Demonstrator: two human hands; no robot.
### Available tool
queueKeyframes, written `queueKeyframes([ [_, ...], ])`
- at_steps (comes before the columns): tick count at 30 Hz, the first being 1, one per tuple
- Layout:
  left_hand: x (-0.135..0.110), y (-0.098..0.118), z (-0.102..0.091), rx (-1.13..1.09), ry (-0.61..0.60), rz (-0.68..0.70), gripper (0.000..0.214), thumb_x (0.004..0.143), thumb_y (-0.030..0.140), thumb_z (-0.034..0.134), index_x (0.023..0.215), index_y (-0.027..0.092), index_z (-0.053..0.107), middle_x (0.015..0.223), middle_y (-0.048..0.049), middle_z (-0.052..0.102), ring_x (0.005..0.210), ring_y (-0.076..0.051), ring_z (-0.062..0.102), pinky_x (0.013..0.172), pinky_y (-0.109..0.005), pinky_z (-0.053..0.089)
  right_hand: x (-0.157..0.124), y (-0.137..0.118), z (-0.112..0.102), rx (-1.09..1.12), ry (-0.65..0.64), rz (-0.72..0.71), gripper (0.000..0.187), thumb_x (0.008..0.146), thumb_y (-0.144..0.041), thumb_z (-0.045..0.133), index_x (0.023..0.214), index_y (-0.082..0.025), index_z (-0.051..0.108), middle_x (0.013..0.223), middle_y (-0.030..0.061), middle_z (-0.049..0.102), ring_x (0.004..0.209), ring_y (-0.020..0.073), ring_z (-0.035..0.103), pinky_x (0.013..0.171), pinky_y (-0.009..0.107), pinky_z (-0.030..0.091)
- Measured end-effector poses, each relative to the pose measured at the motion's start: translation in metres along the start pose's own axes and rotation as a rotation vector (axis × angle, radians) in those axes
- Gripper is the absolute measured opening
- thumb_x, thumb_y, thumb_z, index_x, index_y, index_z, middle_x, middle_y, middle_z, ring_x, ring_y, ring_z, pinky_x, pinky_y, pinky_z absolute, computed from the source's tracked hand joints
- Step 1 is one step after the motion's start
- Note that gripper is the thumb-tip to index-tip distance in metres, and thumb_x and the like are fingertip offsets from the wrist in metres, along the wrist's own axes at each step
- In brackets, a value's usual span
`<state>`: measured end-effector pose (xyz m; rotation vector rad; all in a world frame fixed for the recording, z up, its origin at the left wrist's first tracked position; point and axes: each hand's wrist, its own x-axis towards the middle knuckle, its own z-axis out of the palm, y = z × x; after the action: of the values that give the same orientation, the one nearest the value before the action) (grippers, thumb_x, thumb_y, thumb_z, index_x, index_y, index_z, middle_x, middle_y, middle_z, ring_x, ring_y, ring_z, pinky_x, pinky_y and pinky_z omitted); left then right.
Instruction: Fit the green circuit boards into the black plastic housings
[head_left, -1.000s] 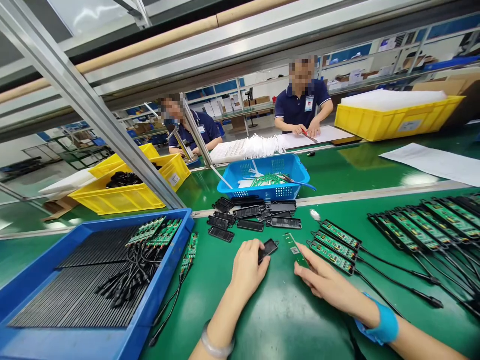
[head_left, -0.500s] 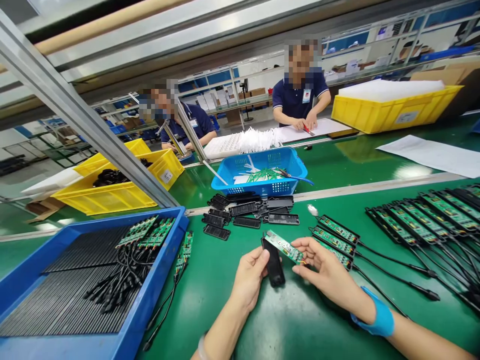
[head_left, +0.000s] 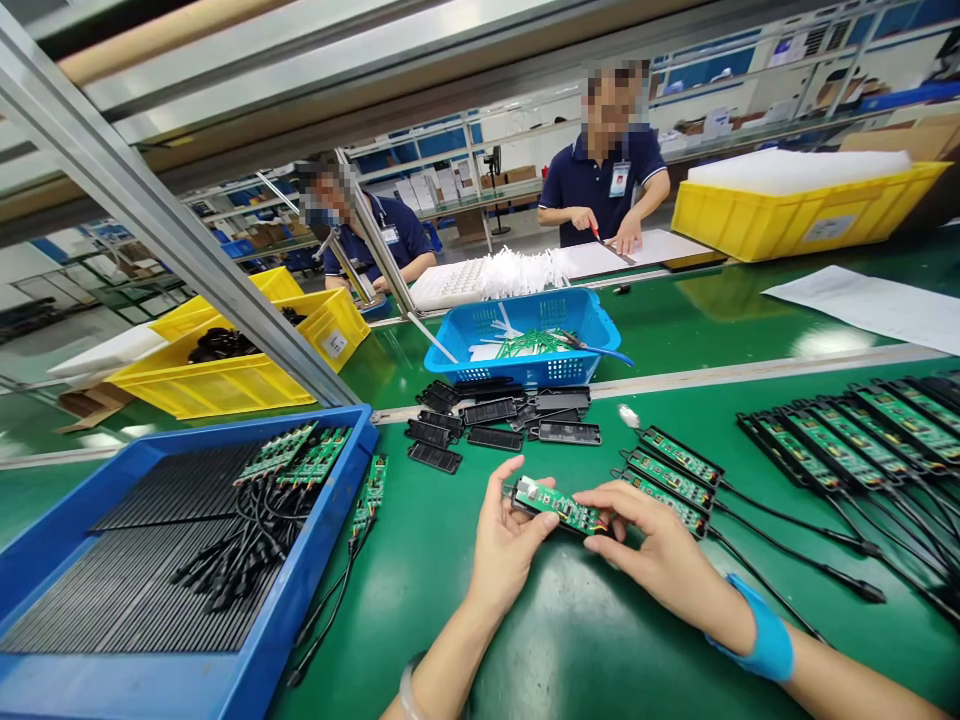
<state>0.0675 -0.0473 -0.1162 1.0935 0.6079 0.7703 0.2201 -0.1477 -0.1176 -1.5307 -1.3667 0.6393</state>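
A green circuit board lies along a narrow black plastic casing between my two hands. My left hand is closed round the casing's left end, its thumb on the near edge. The fingers of my right hand pinch the board's right end, where red and yellow wires come off. Whether the board is fully seated in the casing I cannot tell. Just right of my right hand, cased boards with black cables rest on the green table. Loose black casings are heaped beyond my hands.
At left stands a blue tray of cabled boards, with another board beside it. Several cased boards fill the right side. Behind are a blue basket, yellow bins, a metal post and two co-workers.
My left hand has turned the casing from steeply slanted to nearly level, under the board. The board, before held tilted above the casing, now lies along it.
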Motion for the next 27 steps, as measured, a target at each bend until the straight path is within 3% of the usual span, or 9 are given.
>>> queueKeyframes([
  [6, -0.0017, 0.0016, -0.0001, -0.004, -0.022, 0.011, 0.083, 0.072, 0.020, 0.073, 0.139, 0.028, 0.024, 0.103, -0.0047, 0.066, 0.086, -0.014, 0.061, 0.083, -0.029, 0.048, 0.0005, -0.0012, -0.0008, -0.014, -0.024, -0.014, 0.034, 0.079, -0.012, 0.062, 0.110, -0.025, 0.063, 0.087, 0.0017, 0.050, 0.069, 0.0139, 0.050, 0.057, 0.026, 0.044],
  [16, -0.0034, 0.0035, 0.0034, -0.081, -0.088, -0.008, 0.091, 0.076, 0.023, 0.071, 0.144, 0.033, 0.011, 0.107, -0.0068, 0.063, 0.089, -0.019, 0.064, 0.081, -0.036, 0.052, 0.0001, -0.0003, -0.0012, -0.101, -0.014, -0.035, 0.036, 0.078, -0.012, 0.066, 0.110, -0.028, 0.065, 0.076, -0.0012, 0.046, 0.068, 0.0144, 0.050, 0.061, 0.027, 0.044],
  [22, -0.0044, -0.0038, 0.0089, -0.093, -0.014, -0.020, 0.094, 0.074, 0.024, 0.072, 0.144, 0.029, 0.009, 0.100, -0.0067, 0.070, 0.091, -0.019, 0.065, 0.089, -0.037, 0.047, -0.0011, -0.0045, 0.0019, -0.077, -0.013, 0.046, 0.054, 0.073, -0.018, 0.071, 0.124, -0.027, 0.056, 0.092, 0.0015, 0.049, 0.067, 0.0127, 0.054, 0.068, 0.029, 0.049],
  [27, -0.0062, -0.0047, 0.0091, -0.041, 0.007, -0.053, 0.093, 0.072, 0.023, 0.073, 0.143, 0.024, 0.013, 0.094, -0.0072, 0.072, 0.077, -0.016, 0.066, 0.080, -0.032, 0.050, 0.0024, -0.0016, 0.0066, 0.233, -0.298, 0.208, 0.038, 0.089, -0.040, 0.049, 0.121, -0.020, 0.056, 0.091, 0.0048, 0.065, 0.075, 0.0172, 0.061, 0.066, 0.029, 0.051],
])
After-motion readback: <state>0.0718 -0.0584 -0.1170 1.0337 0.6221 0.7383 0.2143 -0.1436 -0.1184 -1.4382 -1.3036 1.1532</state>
